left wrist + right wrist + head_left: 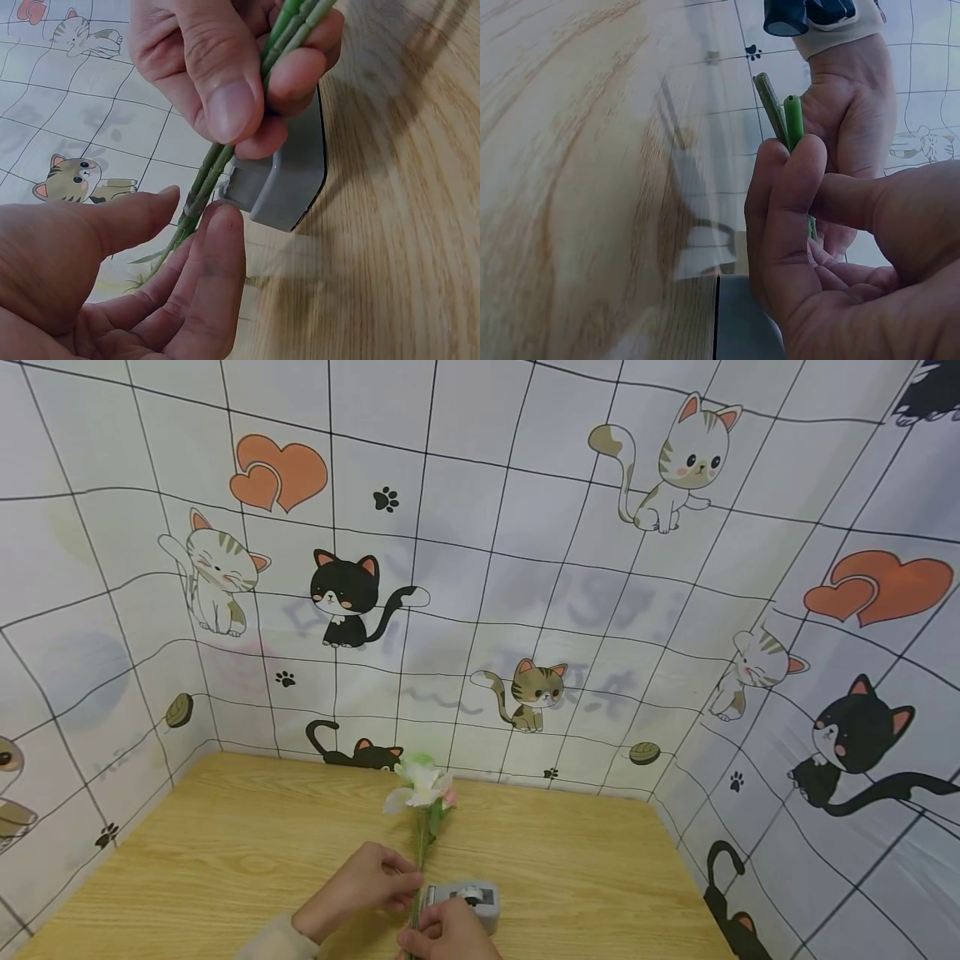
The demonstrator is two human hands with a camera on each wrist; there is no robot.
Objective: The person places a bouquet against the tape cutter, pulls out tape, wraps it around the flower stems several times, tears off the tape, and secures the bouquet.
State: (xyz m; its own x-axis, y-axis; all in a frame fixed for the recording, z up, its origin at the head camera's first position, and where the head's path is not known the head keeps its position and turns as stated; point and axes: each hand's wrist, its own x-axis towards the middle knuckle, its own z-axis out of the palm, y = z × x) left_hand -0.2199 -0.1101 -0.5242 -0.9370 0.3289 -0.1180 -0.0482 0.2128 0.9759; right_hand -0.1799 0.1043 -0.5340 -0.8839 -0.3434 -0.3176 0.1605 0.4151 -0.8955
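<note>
Several green stems (421, 852) carry white and pink flowers (422, 785). My right hand (453, 933) pinches them near their cut ends; the right wrist view shows two cut ends (793, 118) projecting beyond its fingers. Farther toward the blossoms is my left hand (365, 887), its thumb and bent fingers on either side of the stems. In the left wrist view a narrow gap shows between the left thumb and the stems (196, 196), with the left fingertips (223, 225) close behind them. A grey tape dispenser (487, 903) stands beside the right hand, partly covered by it.
The wooden table (262, 827) extends around both hands. Behind it and at its sides hangs a white gridded cloth (465, 585) printed with cats, hearts and paw marks.
</note>
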